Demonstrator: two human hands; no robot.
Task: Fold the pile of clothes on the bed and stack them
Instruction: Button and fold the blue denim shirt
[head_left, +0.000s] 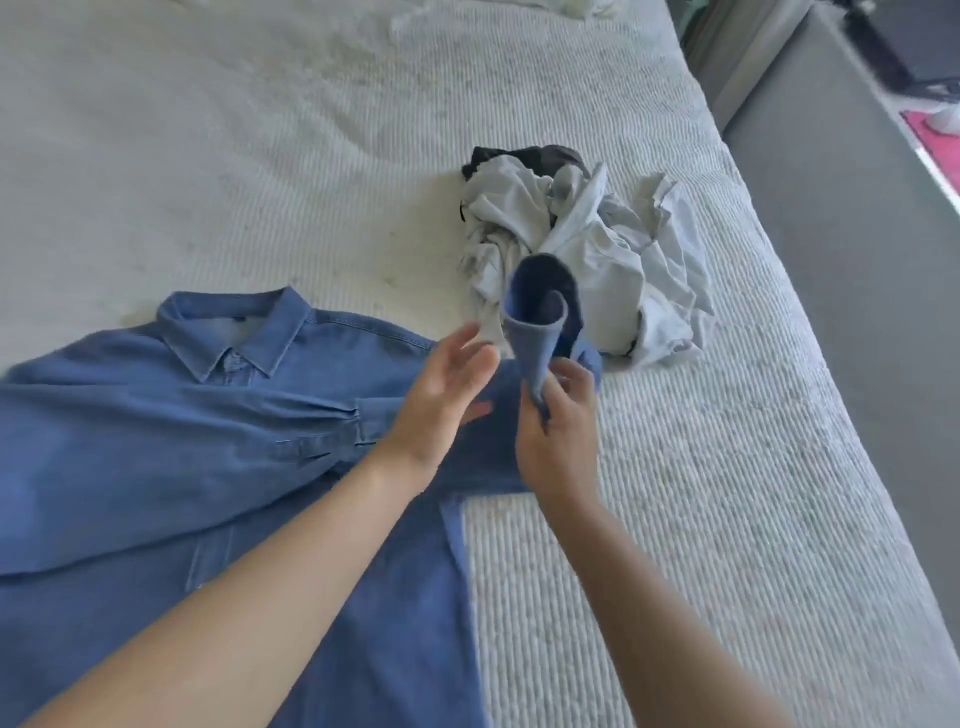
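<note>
Bed (260, 156): denim shirt (130, 441) spread flat, crumpled pile (597, 228) beyond.
Right hand (558, 421): pinching the curled sleeve cuff (540, 317), lifted.
Left hand (441, 395): fingers relaxed, holding nothing.

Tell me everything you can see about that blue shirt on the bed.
The blue shirt looks like denim, with a pointed collar, a buttoned front and visible stitching. It lies spread flat on the white ribbed bedspread, collar towards the far side, one sleeve folded across its chest. The other sleeve's cuff end is lifted and curled into a loop, pinched by the right hand. The left hand hovers open just above the cloth. A crumpled pile of pale clothes sits just beyond the lifted sleeve.
</note>
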